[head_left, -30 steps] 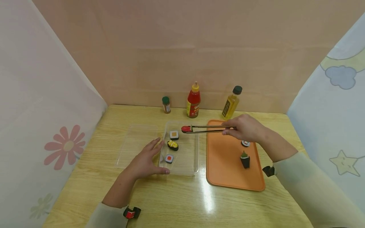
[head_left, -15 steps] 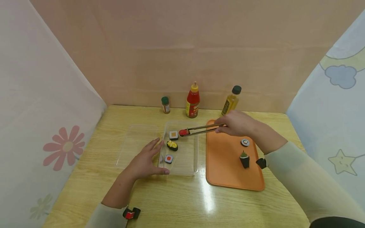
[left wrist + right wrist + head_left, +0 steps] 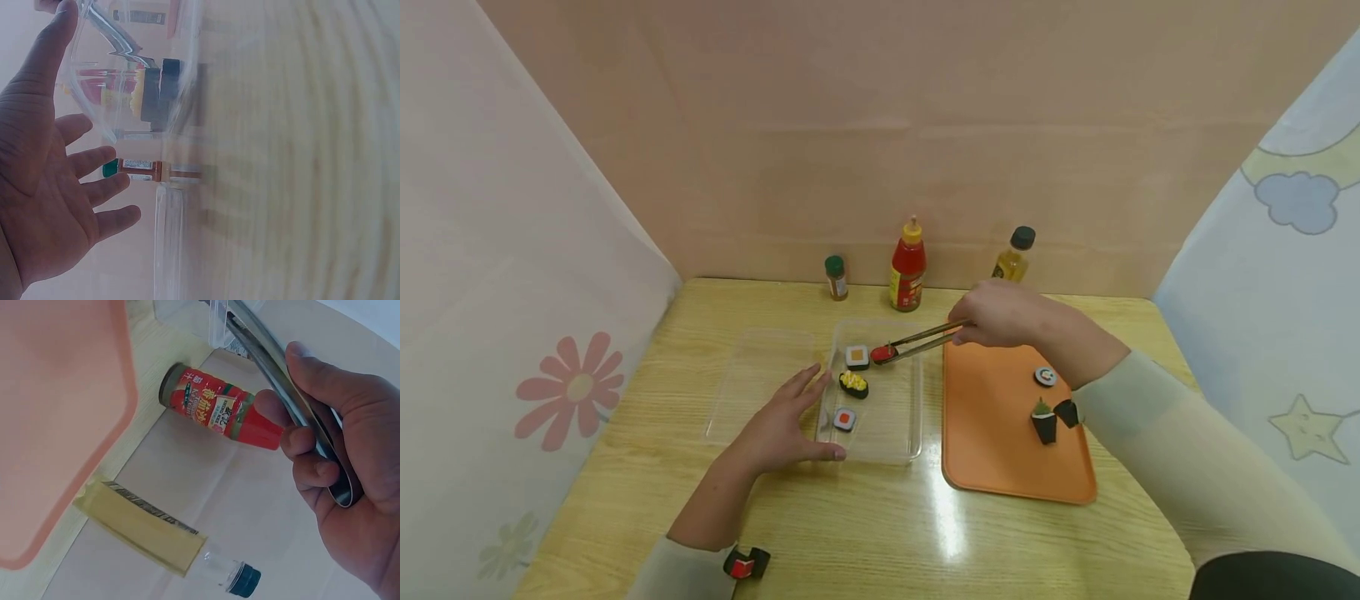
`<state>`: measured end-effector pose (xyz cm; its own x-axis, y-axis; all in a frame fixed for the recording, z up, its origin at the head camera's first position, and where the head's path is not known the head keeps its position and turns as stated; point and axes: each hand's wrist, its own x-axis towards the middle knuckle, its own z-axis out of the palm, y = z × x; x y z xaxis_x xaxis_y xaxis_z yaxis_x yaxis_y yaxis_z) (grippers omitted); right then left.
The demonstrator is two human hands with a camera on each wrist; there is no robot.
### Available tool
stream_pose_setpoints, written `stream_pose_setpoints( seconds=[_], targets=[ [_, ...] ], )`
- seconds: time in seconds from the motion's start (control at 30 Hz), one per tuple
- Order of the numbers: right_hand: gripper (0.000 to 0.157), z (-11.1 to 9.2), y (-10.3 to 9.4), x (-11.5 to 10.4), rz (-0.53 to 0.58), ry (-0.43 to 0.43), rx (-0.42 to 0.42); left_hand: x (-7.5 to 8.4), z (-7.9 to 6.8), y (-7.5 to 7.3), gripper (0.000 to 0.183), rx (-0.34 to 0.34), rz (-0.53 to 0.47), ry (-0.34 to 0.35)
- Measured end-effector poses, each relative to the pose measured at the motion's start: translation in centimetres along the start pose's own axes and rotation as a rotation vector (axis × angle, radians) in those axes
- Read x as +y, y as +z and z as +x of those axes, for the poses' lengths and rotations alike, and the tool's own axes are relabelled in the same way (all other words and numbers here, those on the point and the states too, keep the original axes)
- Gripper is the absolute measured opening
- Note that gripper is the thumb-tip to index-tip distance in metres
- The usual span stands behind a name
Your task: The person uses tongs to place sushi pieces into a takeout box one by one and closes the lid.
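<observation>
My right hand (image 3: 1000, 313) grips metal tongs (image 3: 932, 332). Their tips pinch a red-topped sushi piece (image 3: 883, 355) low within the clear plastic box (image 3: 919, 408); whether it touches the bottom I cannot tell. Left of it, in a column, lie a roll with an orange square centre (image 3: 857, 357), a yellow-topped sushi (image 3: 853, 384) and a red-centred roll (image 3: 845, 419). Fingers spread, my left hand (image 3: 782, 429) rests at the box's left side. The left wrist view shows that palm (image 3: 50, 200) holding nothing. In the right wrist view, fingers curl round the tongs (image 3: 265, 347).
An orange tray (image 3: 985, 450) on the right bears a small round roll (image 3: 1045, 377) and a dark cone roll (image 3: 1043, 423). Left of the box lies a clear lid (image 3: 760, 375). Behind stand a green-capped jar (image 3: 837, 282), a red sauce bottle (image 3: 907, 273) and an oil bottle (image 3: 1013, 262).
My right hand has moved left and the tongs now slant down to the left. The red-topped sushi has gone lower, beside the orange-centred roll. My left hand has stayed put.
</observation>
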<state>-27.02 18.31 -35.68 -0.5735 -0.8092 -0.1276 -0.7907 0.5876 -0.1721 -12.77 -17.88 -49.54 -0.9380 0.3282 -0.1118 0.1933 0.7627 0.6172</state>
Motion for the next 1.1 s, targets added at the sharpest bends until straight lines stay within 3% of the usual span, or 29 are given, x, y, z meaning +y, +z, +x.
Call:
stream_pose_setpoints(
  seconds=[0.17, 0.63, 1.1],
  targets=[
    [0.015, 0.8, -0.2, -0.5, -0.018, 0.029, -0.047, 0.2, -0.1, -0.1, 0.127, 0.000, -0.001, -0.001],
    [0.017, 1.8, -1.0, -2.1, -0.094, 0.105, -0.129, 0.2, -0.3, 0.0, 0.130, 0.001, -0.018, 0.013],
    [0.026, 0.2, -0.9, -1.0, -0.091, 0.079, -0.055, 0.2, -0.4, -0.2, 0.128, -0.005, 0.002, -0.008]
  ],
)
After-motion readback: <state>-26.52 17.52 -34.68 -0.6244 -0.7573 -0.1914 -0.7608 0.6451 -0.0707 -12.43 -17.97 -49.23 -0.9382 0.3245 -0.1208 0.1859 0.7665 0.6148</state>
